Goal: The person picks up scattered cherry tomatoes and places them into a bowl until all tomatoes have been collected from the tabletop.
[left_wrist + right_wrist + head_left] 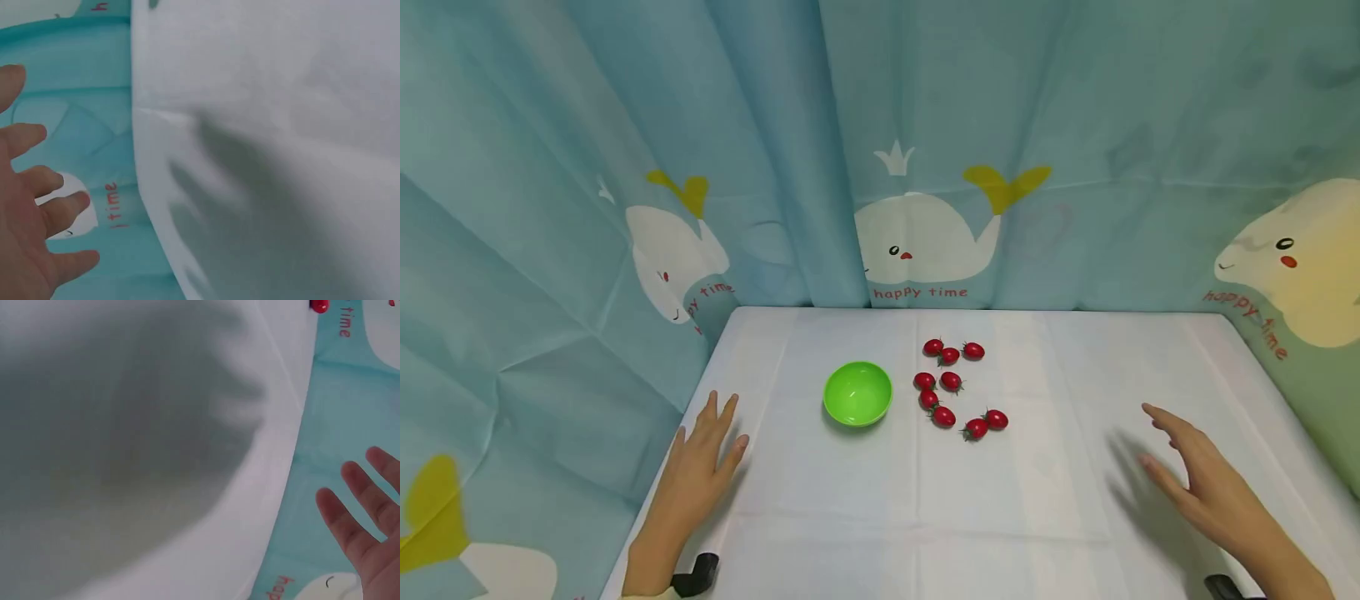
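Note:
A bright green bowl (858, 395) stands on the white-covered table, its inside bare. Several small red cherry tomatoes (951, 382) with green stems lie scattered to the right of it. My left hand (700, 467) hovers over the table's left side, fingers spread, holding nothing; the bowl is the thing nearest to it. Over the right side my right hand (1206, 483) is held with fingers extended, well apart from the tomatoes. Both wrist views show the left hand (37, 212) and the right hand (369, 531) touching nothing. One tomato (320, 305) shows at the top of the right wrist view.
The white tablecloth (1000, 517) has fold creases. Behind and to the left of the table hangs a blue-green curtain (760, 125) printed with whales, and it also shows at the right edge. Shadows of the hands fall on the cloth.

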The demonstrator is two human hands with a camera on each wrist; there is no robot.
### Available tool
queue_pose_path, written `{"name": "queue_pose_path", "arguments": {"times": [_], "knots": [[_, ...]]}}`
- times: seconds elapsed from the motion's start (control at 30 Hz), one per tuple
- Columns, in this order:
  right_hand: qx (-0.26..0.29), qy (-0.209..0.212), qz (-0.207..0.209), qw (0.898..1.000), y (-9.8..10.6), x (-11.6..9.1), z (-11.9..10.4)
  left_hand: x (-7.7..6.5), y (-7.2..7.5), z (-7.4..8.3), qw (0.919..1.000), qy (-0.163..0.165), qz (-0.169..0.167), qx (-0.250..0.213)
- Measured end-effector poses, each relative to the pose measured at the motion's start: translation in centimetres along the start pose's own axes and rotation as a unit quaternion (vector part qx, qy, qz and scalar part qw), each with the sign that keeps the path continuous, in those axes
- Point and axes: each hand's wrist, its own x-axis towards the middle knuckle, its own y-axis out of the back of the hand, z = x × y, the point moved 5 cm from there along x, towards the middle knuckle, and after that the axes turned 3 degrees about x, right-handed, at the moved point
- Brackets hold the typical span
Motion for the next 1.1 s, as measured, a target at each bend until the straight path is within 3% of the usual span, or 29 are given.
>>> {"name": "queue_pose_path", "arguments": {"times": [0.23,0.43,0.8,1.1], "knots": [[0.066,0.028,-0.004,0.997,-1.8,2.2,-1.1,0.8,0.2,0.7,0.9968,0.010,0.054,-0.058],[0.115,0.020,-0.006,0.993,-3.4,3.6,-1.5,2.1,-0.8,1.2,0.9917,0.032,0.037,-0.119],[0.181,0.018,-0.017,0.983,-7.0,6.3,-2.7,4.2,-3.0,2.3,0.9774,0.025,0.040,-0.206],[0.210,-0.011,-0.049,0.976,-8.8,7.4,-2.9,5.7,-4.9,3.7,0.9535,0.028,0.011,-0.300]]}}
